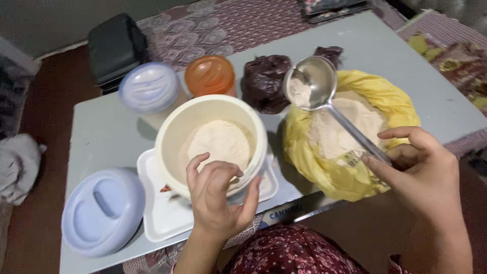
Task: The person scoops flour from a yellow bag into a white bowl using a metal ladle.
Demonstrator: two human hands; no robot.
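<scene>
My right hand (423,170) grips the handle of a metal ladle (314,83). Its bowl carries a little flour and hovers over the top left edge of a yellow bag of flour (350,132). My left hand (218,198) rests on the near rim of a cream round container (210,142) that has flour in it, fingers curled over the edge. The container stands on a white rectangular tray (162,218).
A low grey table (111,132) carries a pale blue lid (101,210) at the near left, a lidded clear jar (149,89), an orange-lidded jar (209,75) and a dark plastic bag (265,81). A black box (115,48) sits behind on a patterned rug.
</scene>
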